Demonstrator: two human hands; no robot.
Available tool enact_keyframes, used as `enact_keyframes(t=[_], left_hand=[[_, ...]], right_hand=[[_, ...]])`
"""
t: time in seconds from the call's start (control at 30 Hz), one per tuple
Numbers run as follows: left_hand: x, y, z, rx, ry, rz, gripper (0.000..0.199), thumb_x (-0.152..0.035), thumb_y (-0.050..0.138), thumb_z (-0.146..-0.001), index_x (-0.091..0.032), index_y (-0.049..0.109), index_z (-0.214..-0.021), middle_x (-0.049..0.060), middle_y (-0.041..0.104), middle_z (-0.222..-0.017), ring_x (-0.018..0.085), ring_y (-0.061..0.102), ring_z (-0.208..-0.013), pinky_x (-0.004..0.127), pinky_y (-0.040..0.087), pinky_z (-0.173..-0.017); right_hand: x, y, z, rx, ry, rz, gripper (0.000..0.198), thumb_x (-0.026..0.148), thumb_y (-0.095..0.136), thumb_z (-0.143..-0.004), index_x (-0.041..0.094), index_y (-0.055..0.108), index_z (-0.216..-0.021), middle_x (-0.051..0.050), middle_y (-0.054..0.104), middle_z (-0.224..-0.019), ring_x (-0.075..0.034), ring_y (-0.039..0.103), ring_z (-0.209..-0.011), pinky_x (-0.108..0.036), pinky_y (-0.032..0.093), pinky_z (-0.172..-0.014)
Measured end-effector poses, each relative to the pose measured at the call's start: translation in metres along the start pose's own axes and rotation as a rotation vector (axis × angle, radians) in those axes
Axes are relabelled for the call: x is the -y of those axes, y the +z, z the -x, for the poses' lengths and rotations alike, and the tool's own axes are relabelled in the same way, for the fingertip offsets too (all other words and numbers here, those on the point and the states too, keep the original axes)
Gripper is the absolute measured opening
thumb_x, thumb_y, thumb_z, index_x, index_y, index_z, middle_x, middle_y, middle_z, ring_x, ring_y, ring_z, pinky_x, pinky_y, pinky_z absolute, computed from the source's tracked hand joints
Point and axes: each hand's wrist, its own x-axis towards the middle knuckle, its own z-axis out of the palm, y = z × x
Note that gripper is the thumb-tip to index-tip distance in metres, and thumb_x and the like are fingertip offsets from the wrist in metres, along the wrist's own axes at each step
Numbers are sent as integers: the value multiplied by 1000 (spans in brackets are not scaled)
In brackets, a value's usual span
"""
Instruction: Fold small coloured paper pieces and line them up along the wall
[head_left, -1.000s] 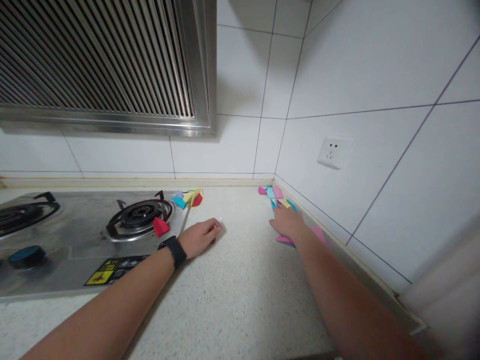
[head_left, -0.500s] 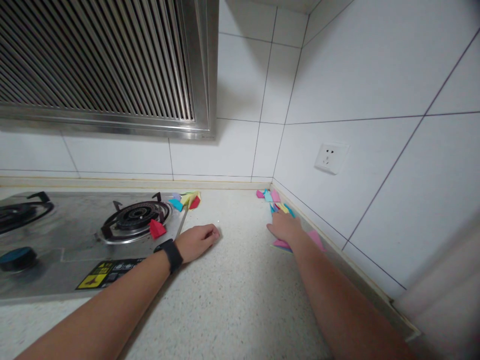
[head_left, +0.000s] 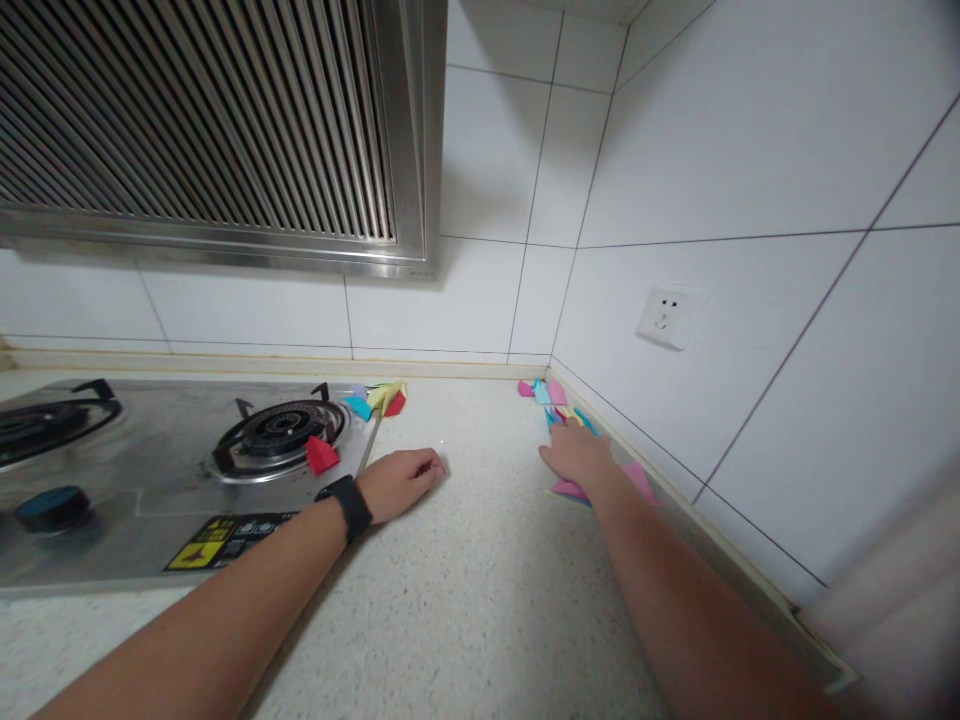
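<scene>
My right hand (head_left: pixel 581 455) reaches over a small heap of folded coloured papers (head_left: pixel 577 415) by the right wall, its thumb held apart and its fingertips partly hidden among them. Under its wrist lie flat pink sheets (head_left: pixel 637 480) with other colours below. Just behind are smaller pink and light-blue folded pieces (head_left: pixel 541 391) in the corner. My left hand (head_left: pixel 401 485), with a black band on the wrist, rests on the speckled counter (head_left: pixel 465 580) with its fingers curled in; nothing shows in them.
On the left is a gas stove (head_left: pixel 135 460) with a red folded paper (head_left: pixel 322 456) on its near burner. Yellow, blue and red folded papers (head_left: pixel 386 398) sit at the stove's back right corner. A range hood (head_left: pixel 420 150) hangs above. A socket (head_left: pixel 669 316) is on the right wall.
The whole view has shifted slightly, so everything sits a little farther right. Both hands keep about the same place and pose on the counter.
</scene>
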Motion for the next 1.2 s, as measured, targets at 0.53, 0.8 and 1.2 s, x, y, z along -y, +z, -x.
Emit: enact_keyframes(t=[0.53, 0.8, 1.2], left_hand=[[-2, 3, 0, -8, 59, -140, 29, -36, 42, -90, -20, 66, -85, 5, 67, -80, 18, 58, -73, 26, 35, -62], [-4, 2, 0, -20, 76, -245, 27, -34, 42, -90, -21, 65, -87, 5, 67, -83, 18, 59, -76, 27, 37, -64], [-19, -33, 7, -151, -183, -777, 28, -29, 43, -88, -14, 67, -88, 16, 65, -93, 29, 58, -95, 39, 44, -78]], right_hand=[[79, -22, 59, -73, -969, -300, 21, 27, 53, -86, 20, 62, -104, -6, 63, -97, -19, 56, -90, -30, 39, -80], [77, -16, 58, 4, -969, -298, 30, 30, 53, -86, 21, 62, -113, -8, 67, -100, -21, 59, -91, -31, 39, -78], [70, -13, 53, 53, -910, -314, 32, 33, 50, -86, 23, 62, -114, -7, 67, -104, -20, 60, -89, -29, 39, -76]])
